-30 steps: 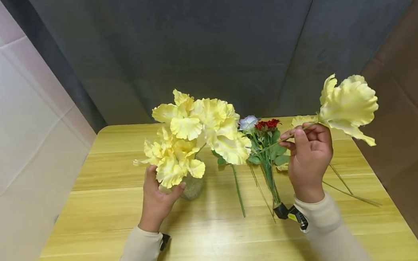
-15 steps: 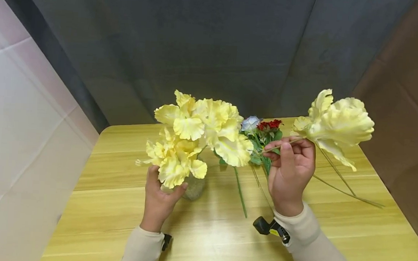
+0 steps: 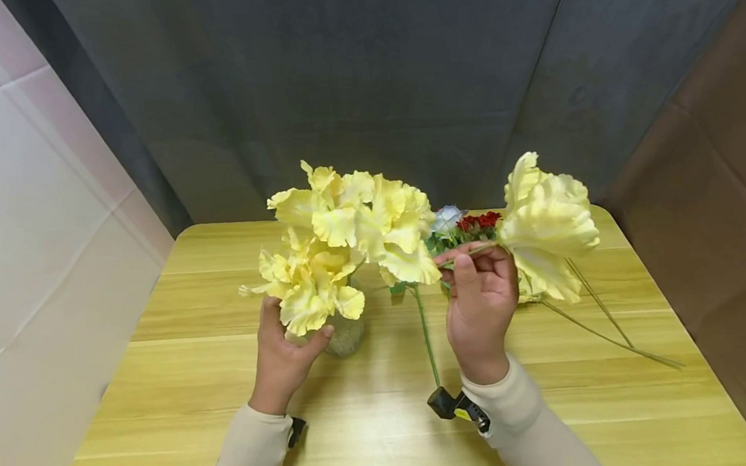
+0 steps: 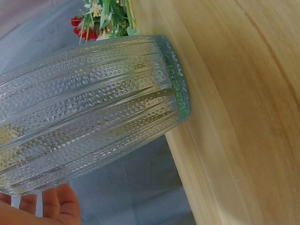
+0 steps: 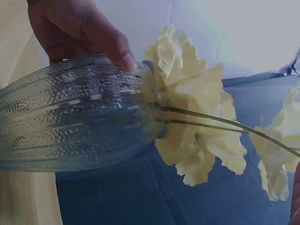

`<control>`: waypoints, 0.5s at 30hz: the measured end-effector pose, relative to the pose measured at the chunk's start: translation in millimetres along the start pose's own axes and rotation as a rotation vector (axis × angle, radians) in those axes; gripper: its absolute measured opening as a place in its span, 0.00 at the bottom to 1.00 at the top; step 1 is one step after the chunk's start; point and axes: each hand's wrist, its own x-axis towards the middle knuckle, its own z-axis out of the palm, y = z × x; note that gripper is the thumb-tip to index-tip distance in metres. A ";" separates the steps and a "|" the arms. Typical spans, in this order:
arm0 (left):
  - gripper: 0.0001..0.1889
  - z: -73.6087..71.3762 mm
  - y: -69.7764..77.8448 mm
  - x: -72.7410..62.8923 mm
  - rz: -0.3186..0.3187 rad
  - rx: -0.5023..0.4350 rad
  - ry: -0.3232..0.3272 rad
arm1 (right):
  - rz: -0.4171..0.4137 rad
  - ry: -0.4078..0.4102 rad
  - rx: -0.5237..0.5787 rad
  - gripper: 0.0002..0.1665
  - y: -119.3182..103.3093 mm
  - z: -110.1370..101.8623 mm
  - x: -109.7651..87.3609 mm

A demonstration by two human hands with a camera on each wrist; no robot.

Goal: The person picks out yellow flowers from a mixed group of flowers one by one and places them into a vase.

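Note:
A textured clear glass vase stands upright on the table, mostly hidden under blooms in the head view. My left hand holds it near the rim, with the thumb on the glass in the right wrist view. Several ruffled yellow flowers spread out of its mouth, their thin stems running inside. To the right, my right hand pinches the stem of another yellow flower. That bloom points up and right; its stem reaches left toward the flowers in the vase, the tip hidden.
Behind my right hand lie a pale blue flower and red flowers with green leaves. A green stem lies right of the vase. Thin bare stems lie farther right. A dark curtain hangs behind the table.
My right hand has moved left with its yellow flower, closer to the vase. The left hand stays on the vase.

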 end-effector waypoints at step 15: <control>0.39 -1.7 -2.1 1.7 -0.049 -0.037 0.005 | -0.001 -0.040 -0.202 0.06 -0.6 13.3 4.1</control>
